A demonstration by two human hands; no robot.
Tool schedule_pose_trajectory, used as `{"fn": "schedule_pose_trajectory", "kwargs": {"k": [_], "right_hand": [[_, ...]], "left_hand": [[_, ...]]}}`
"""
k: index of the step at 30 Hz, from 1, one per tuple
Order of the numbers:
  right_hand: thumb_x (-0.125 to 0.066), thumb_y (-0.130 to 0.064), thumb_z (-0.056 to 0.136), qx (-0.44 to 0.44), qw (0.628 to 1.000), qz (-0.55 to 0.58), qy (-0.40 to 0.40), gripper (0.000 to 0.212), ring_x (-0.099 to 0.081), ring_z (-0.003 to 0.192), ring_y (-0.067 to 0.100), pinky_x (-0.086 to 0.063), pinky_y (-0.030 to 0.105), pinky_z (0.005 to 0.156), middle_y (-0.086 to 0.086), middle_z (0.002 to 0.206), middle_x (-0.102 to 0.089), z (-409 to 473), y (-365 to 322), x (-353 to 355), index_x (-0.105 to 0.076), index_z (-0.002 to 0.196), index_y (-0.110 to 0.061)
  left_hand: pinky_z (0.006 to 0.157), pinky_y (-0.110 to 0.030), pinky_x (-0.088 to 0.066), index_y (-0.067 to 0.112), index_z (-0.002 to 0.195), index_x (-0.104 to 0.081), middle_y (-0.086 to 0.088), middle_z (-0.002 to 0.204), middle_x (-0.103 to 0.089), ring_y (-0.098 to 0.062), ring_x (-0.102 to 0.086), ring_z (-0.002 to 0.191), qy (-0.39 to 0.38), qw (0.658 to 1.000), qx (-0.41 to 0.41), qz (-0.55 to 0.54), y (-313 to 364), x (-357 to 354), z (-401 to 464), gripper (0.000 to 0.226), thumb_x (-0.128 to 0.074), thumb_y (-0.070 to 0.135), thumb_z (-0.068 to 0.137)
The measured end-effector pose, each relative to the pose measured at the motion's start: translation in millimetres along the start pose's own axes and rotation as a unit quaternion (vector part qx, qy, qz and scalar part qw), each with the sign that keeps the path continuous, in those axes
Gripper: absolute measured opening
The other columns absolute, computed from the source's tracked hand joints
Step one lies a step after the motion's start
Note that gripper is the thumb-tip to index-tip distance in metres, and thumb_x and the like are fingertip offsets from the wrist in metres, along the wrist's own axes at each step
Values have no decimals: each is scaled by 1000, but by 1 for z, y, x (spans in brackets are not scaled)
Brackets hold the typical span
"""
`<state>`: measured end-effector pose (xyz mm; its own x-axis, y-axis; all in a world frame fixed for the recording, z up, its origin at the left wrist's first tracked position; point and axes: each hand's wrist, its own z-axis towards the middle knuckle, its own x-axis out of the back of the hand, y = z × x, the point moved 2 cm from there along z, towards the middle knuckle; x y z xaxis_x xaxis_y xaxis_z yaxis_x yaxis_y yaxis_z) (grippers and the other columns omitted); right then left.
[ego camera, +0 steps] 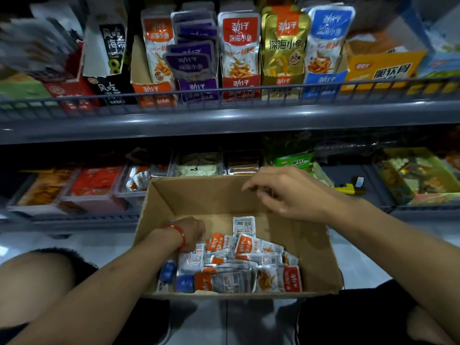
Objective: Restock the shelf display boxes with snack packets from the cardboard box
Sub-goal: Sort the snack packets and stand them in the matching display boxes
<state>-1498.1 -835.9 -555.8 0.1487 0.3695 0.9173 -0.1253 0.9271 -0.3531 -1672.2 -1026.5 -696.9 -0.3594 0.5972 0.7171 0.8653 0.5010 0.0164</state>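
Your left hand (190, 232), with a red cord bracelet (178, 234) at its wrist, reaches down into the open brown cardboard box (316, 252) and its fingers are buried among the heap of small silver foil snack packets (231, 265) with orange, blue and red labels; you cannot tell from here whether those fingers have closed on a packet or only press into the pile. Your right hand (286, 192) hovers above the box's far right corner, higher than the left, fingers loosely bent and spread, holding nothing.

The packets lie in the near half of the box, just beyond and to the right of your left hand, below your right. One silver packet with a barcode (244, 225) lies apart from the heap, between your two hands.

Past both hands runs the grey metal shelf with a wire rail (224, 113). On it, above your left hand, stand the orange display box (153, 92) and the purple display box (198, 89), packets upright in each. Above your right hand stand the red display box (240, 84), the gold display box (282, 82) and the blue display box (323, 83). Beyond your right wrist, on the lower shelf, lies a yellow tool (348, 188).
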Motion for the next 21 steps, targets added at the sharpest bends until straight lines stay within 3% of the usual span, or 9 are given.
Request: {"fn": "schedule_pose_trajectory", "kwargs": {"k": [3, 6, 8, 10, 12, 14, 16, 18, 21], "right_hand": [[-58, -18, 98, -20, 999, 24, -8, 34, -58, 78, -1, -54, 32, 71, -11, 110, -68, -1, 3, -1, -63, 130, -30], [-60, -28, 100, -88, 994, 65, -17, 28, -66, 90, 5, -58, 35, 79, -11, 105, -71, -3, 9, -1, -64, 128, -28], [-53, -44, 103, -168, 982, 79, -46, 33, -67, 98, 11, -58, 39, 86, -6, 112, -72, -6, 13, -1, -67, 125, -25], [-40, -58, 102, -277, 949, 132, -77, 51, -68, 101, 21, -61, 41, 81, 1, 121, -68, -10, 15, -3, -63, 130, -22], [-39, -59, 103, -397, 869, 287, -71, 55, -71, 97, 27, -64, 38, 73, 5, 125, -63, -17, 14, -8, -55, 138, -20], [-50, -42, 105, -445, 757, 478, -25, 47, -75, 92, 31, -64, 37, 72, 16, 119, -70, -19, 10, -8, -55, 136, -7], [-58, -20, 103, -422, 691, 585, 41, 32, -76, 87, 24, -63, 31, 70, 19, 109, -75, -19, 9, -4, -60, 128, 1], [-62, -11, 99, -387, 695, 599, 96, 27, -73, 83, 17, -59, 25, 63, 17, 107, -76, -18, 11, 1, -63, 124, 1], [-65, -11, 97, -372, 739, 541, 147, 24, -73, 83, 18, -54, 25, 59, 11, 101, -78, -19, 14, 11, -66, 120, -4]], "left_hand": [[88, -29, -50, 18, 105, -71, -1, 109, -70, -19, -64, 103, 33, 996, -46, -70, 3, 35, -16, 21, -60, 7, 91], [83, -27, -50, 20, 91, -74, 4, 95, -70, -11, -64, 91, 185, 963, -129, -149, 9, 78, -48, 11, -68, 11, 91], [89, -22, -49, 25, 89, -78, 8, 102, -67, -5, -62, 98, 312, 905, -193, -218, 17, 98, -71, 13, -74, 13, 87], [92, -21, -51, 25, 90, -82, 5, 114, -64, -10, -62, 108, 387, 836, -249, -299, 27, 110, -90, 19, -77, 7, 84], [93, -26, -54, 16, 93, -82, -2, 121, -63, -14, -63, 112, 418, 782, -271, -375, 34, 115, -99, 22, -76, -2, 83], [94, -28, -56, 9, 91, -81, -6, 123, -64, -16, -67, 110, 425, 744, -277, -434, 40, 116, -104, 22, -73, -9, 83], [94, -27, -56, 4, 91, -80, -8, 122, -67, -16, -69, 108, 424, 719, -270, -480, 45, 115, -106, 20, -71, -12, 83], [92, -29, -57, 1, 97, -78, -10, 114, -73, -17, -71, 105, 408, 679, -237, -562, 47, 110, -104, 22, -66, -14, 85], [84, -34, -60, 4, 118, -68, -19, 108, -74, -25, -72, 100, 268, 552, -204, -763, 55, 106, -100, 33, -55, -11, 92]]}}
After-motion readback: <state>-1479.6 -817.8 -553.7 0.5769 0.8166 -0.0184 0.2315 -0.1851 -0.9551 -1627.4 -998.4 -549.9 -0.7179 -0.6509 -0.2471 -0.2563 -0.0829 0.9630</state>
